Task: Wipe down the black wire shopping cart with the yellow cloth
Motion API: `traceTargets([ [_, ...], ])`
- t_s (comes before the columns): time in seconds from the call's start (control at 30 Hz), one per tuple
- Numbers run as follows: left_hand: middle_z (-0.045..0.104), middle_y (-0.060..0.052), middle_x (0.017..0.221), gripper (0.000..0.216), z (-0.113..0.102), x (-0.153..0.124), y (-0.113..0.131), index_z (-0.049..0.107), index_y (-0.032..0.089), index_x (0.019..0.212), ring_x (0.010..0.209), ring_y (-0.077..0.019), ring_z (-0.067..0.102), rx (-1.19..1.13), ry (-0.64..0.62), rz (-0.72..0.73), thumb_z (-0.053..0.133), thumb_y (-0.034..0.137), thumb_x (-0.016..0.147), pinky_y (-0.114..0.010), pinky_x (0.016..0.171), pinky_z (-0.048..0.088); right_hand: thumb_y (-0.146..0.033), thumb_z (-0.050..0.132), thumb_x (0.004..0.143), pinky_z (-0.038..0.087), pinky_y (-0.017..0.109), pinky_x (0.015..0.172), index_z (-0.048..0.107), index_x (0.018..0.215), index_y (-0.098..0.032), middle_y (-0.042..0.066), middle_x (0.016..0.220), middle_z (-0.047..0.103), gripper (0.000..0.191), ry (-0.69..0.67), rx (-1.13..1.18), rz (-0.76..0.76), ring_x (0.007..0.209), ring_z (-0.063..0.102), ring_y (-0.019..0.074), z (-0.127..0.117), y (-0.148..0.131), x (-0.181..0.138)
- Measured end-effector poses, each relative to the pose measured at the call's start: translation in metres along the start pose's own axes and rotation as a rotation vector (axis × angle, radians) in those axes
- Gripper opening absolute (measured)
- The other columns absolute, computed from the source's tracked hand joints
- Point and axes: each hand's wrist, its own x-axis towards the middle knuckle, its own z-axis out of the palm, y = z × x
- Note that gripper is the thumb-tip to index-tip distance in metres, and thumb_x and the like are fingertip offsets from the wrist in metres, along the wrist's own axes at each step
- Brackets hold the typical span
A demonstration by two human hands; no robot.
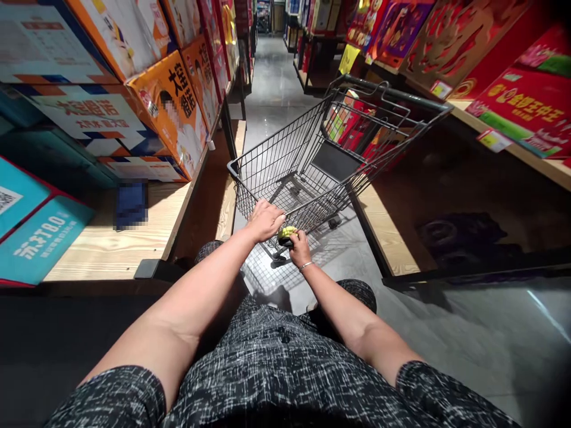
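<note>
The right hand (300, 246) has its grip clamped on an apparent tape measure (288, 234) by the near end of a shopping cart (336, 160), the left hand (265, 220) lies on its edge, hold unclear, and work seems barely begun, most of it left.

On your left, you can read 大窑橙诺 in black on the orange front of the carton (167, 119), and the same characters, at a slant, on the orange carton (198, 80) just beyond it. The nearer carton's long side repeats the name in orange above a smaller line beginning 大汽水, its end blurred. Nearest you on the left, the teal box (71, 223) reads 苏打8.0 in white and carries part of a QR code. To your right, the red box (524, 107) shows 金锣王中王 in yellow; the print on the price tag (494, 140) below it is too small to read.
</note>
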Motion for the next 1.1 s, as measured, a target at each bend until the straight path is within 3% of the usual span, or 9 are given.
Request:
traceTargets([
  [0.13,0.071,-0.005,0.105,0.034,0.005,0.0,-0.008,0.073,0.024,0.103,0.114,-0.0261,0.055,-0.04,-0.017,-0.007,0.041,0.037,0.102,-0.055,0.124,0.022,0.003,0.051,0.068,0.054,0.039,0.096,0.073,0.105,-0.02,0.012,0.126,0.06,0.049,-0.102,-0.015,0.017,0.106,0.057,0.0248,0.014,0.011,-0.012],
  [0.27,0.071,-0.005,0.102,0.032,0.003,0.001,-0.017,0.074,0.023,0.1,0.114,-0.0255,0.056,-0.065,-0.015,0.002,0.044,0.035,0.099,-0.055,0.125,0.02,0.003,0.049,0.067,0.051,0.038,0.101,0.073,0.103,-0.021,0.01,0.119,0.058,0.05,-0.084,-0.011,-0.014,0.112,0.056,0.024,-0.006,0.009,0.0],
  [0.37,0.071,-0.005,0.101,0.033,0.001,-0.002,-0.021,0.075,0.023,0.098,0.114,-0.0261,0.056,-0.092,0.007,0.0,0.044,0.034,0.097,-0.056,0.125,0.02,0.0,0.05,0.072,0.049,0.04,0.106,0.073,0.102,-0.021,0.01,0.117,0.056,0.043,0.08,0.055,-0.116,0.117,0.056,0.0245,-0.041,-0.004,0.013],
  [0.5,0.072,-0.004,0.103,0.033,0.002,-0.005,-0.028,0.075,0.024,0.099,0.118,-0.026,0.055,-0.13,0.036,-0.018,0.043,0.027,0.092,-0.058,0.128,0.015,-0.014,0.055,0.088,0.048,0.046,0.108,0.074,0.108,-0.025,0.011,0.125,0.055,0.03,0.366,0.117,-0.317,0.123,0.054,0.028,-0.094,-0.042,0.027],
  [0.57,0.072,-0.004,0.099,0.033,0.001,-0.007,-0.032,0.074,0.023,0.094,0.116,-0.0258,0.056,-0.128,0.037,-0.014,0.041,0.026,0.092,-0.058,0.128,0.014,-0.015,0.053,0.092,0.048,0.046,0.107,0.075,0.117,-0.029,0.01,0.132,0.055,0.035,0.334,0.04,-0.37,0.124,0.052,0.0289,-0.109,-0.064,0.033],
  [0.67,0.072,-0.004,0.096,0.035,-0.001,-0.01,-0.04,0.074,0.024,0.088,0.116,-0.0256,0.056,-0.127,0.047,0.005,0.039,0.025,0.092,-0.059,0.128,0.016,-0.011,0.047,0.095,0.05,0.044,0.098,0.074,0.125,-0.035,0.007,0.138,0.058,0.047,0.163,-0.148,-0.392,0.114,0.051,0.028,-0.115,-0.084,0.044],
  [0.8,0.072,-0.004,0.108,0.032,-0.006,-0.015,-0.054,0.077,0.025,0.094,0.122,-0.0251,0.056,-0.171,0.078,-0.003,0.045,0.026,0.089,-0.058,0.129,0.014,-0.01,0.046,0.094,0.05,0.04,0.085,0.073,0.129,-0.035,0.006,0.139,0.06,0.052,0.093,-0.345,-0.303,0.103,0.048,0.0275,-0.129,-0.072,0.064],
  [1.0,0.073,-0.004,0.102,0.029,-0.004,-0.02,-0.067,0.077,0.025,0.087,0.123,-0.0266,0.056,-0.224,0.14,-0.026,0.056,0.046,0.09,-0.06,0.129,0.012,-0.01,0.048,0.091,0.044,0.035,0.079,0.072,0.129,-0.029,0.01,0.137,0.057,0.049,0.142,-0.526,-0.049,0.103,0.045,0.0265,-0.206,-0.017,0.112],
  [1.1,0.073,-0.004,0.105,0.033,-0.003,-0.019,-0.068,0.076,0.024,0.085,0.124,-0.0267,0.056,-0.228,0.156,-0.035,0.054,0.049,0.092,-0.06,0.129,0.013,-0.015,0.048,0.095,0.04,0.033,0.079,0.07,0.132,-0.028,0.011,0.14,0.053,0.045,0.138,-0.565,0.13,0.105,0.045,0.025,-0.233,-0.007,0.129],
])
